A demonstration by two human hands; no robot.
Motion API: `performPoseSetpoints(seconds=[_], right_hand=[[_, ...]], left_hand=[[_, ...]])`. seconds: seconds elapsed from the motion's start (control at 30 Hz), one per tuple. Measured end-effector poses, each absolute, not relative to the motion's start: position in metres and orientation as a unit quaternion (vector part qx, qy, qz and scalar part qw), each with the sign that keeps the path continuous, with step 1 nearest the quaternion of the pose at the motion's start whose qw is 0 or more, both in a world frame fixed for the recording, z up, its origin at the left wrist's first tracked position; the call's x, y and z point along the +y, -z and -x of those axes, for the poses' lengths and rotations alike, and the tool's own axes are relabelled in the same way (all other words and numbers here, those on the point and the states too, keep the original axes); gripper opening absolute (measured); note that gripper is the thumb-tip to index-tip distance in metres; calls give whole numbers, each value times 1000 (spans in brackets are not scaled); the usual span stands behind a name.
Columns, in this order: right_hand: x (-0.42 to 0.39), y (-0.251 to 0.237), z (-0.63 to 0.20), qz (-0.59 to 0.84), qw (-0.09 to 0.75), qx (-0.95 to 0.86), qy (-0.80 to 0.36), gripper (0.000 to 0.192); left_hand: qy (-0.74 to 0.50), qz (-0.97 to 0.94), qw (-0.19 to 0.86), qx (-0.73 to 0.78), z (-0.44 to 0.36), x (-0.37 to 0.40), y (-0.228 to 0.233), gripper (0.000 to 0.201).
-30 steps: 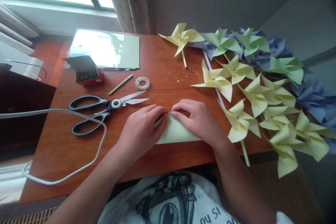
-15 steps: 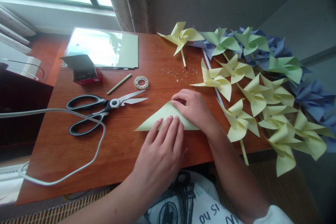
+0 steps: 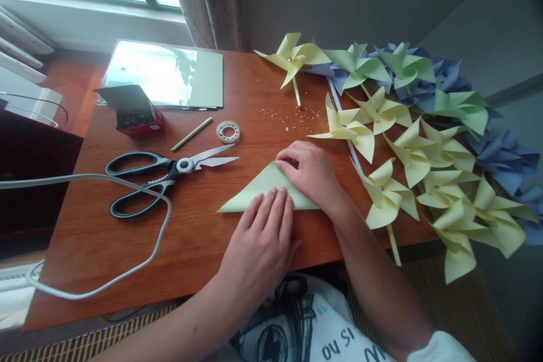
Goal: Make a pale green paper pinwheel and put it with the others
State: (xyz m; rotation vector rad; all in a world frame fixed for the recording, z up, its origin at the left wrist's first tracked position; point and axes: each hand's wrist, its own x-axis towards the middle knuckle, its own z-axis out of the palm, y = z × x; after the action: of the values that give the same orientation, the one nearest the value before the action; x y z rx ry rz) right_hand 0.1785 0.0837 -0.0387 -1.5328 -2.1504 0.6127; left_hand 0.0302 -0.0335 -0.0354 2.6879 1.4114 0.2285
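Observation:
A pale green sheet of paper point(image 3: 246, 195), folded into a triangle, lies on the table with its long edge toward me. My left hand point(image 3: 262, 240) rests on it with fingers stretched out flat, near the middle of the folded edge. At the far corner, my right hand point(image 3: 311, 172) pinches the paper between thumb and fingers and covers its right side. To the left of the paper lie scissors point(image 3: 185, 166) with black and grey handles, blades apart. Beyond them are a roll of clear tape point(image 3: 228, 132) and a thin green paper stick point(image 3: 192, 134).
Yellow pinwheels point(image 3: 384, 192), green ones point(image 3: 405, 65) and blue ones point(image 3: 507, 158) crowd the right side. A small open red box point(image 3: 142, 124) stands before a stack of paper point(image 3: 207, 82). A white cable point(image 3: 163, 232) loops over the left. Tiny bits point(image 3: 292, 119) are scattered behind my hands.
My left hand has shifted very slightly along the folded edge of the paper. The right hand keeps its pinch at the far corner. Otherwise the view has moved only a little.

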Motion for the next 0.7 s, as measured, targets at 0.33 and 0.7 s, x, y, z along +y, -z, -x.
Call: performPoseSetpoints(seconds=[0.33, 0.7], right_hand=[[81, 38, -177, 553, 191, -793, -171, 14], [79, 36, -175, 554, 169, -804, -134, 4]], left_hand=[[-78, -886, 68, 452, -28, -34, 39, 77], [-76, -886, 68, 451, -29, -34, 39, 79]])
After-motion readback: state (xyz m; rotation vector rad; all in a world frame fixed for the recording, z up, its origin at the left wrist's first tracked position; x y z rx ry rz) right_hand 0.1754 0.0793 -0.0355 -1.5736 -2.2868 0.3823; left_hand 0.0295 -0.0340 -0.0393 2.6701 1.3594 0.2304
